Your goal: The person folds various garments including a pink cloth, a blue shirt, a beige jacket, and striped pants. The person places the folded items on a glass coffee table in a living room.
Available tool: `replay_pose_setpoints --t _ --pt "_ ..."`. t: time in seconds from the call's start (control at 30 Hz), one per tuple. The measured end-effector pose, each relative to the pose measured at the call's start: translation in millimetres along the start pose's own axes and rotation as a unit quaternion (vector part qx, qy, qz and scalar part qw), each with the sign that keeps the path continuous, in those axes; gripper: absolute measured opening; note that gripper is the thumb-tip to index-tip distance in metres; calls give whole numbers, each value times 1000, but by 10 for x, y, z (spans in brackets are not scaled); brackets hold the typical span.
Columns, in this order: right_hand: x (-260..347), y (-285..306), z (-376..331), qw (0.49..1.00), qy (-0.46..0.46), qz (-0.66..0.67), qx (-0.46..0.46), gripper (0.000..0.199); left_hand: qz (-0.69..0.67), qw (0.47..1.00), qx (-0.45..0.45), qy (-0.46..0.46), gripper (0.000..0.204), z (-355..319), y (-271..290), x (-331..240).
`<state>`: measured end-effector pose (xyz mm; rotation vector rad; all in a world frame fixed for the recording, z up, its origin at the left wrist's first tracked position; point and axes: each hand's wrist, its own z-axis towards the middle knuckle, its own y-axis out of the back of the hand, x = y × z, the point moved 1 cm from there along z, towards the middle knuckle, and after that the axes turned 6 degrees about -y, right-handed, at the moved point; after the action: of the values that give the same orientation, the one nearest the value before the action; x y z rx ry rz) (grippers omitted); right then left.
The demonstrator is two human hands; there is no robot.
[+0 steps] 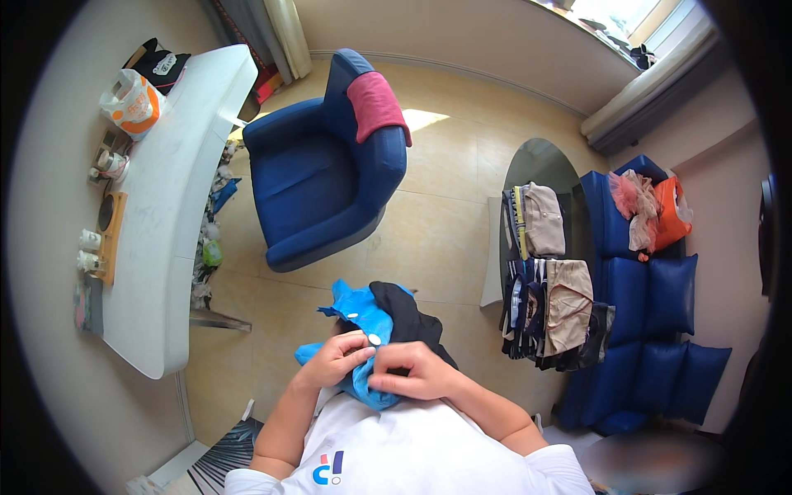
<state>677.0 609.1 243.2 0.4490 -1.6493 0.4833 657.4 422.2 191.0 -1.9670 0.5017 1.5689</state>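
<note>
A bright blue garment (363,305) with round white buttons is bunched up close against my body. My left hand (337,360) is closed on its left side, thumb and fingers pinching the fabric beside a white button (374,339). On the other side, my right hand (415,370) has its fingers curled into the blue cloth; the fingertips are partly hidden in the folds. A black piece of cloth (403,318) hangs next to the blue fabric, beyond my right hand. I cannot tell whether the black cloth belongs to the same garment.
A blue armchair (309,165) with a pink cloth (378,109) stands ahead. At left runs a long white table (177,206) with a plastic bag (134,106). To the right, folded clothes (568,301) lie on a glass-topped table (540,161), before a blue sofa (623,309) holding an orange bag (673,214).
</note>
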Motion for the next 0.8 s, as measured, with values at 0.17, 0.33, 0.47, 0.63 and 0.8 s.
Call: replay_pose_setpoints --t 0.17,0.33,0.47,0.63,0.8 --pt "-35 -11 64 969 -32 -197 -148 34 27 999 4 -27 15 -123 -23 -149" --pt "-94 -85 144 971 -38 -226 -73 35 59 997 -44 -6 19 -244 -14 -180" --pt "-161 -134 204 977 1 -208 -35 19 32 991 -129 -10 13 -333 -23 -198" --pt "-200 -206 173 976 44 -182 -110 11 118 979 -167 21 17 -386 39 -232" --pt "-255 -201 130 970 44 -211 -110 11 74 971 -222 37 16 -337 -17 -100"
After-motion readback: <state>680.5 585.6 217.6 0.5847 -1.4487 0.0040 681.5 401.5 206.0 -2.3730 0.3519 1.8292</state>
